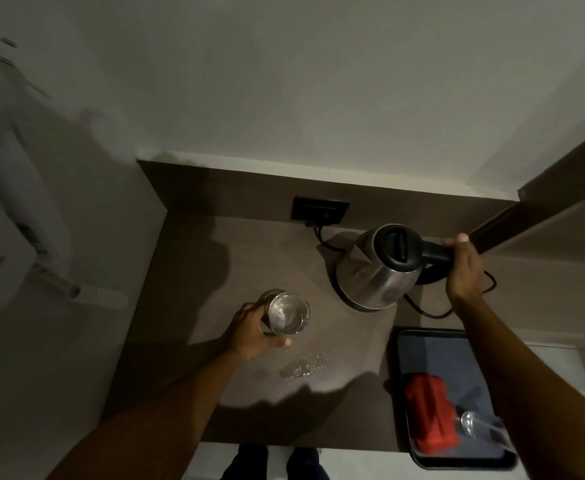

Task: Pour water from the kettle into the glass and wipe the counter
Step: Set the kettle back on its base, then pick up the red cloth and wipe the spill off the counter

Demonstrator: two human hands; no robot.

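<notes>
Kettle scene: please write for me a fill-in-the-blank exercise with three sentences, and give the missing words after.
1. The right hand holds the kettle by its ____.
2. The left hand is wrapped around the ____.
3. On the tray lies a folded cloth whose colour is ____.

Missing words: handle; glass; red
</notes>
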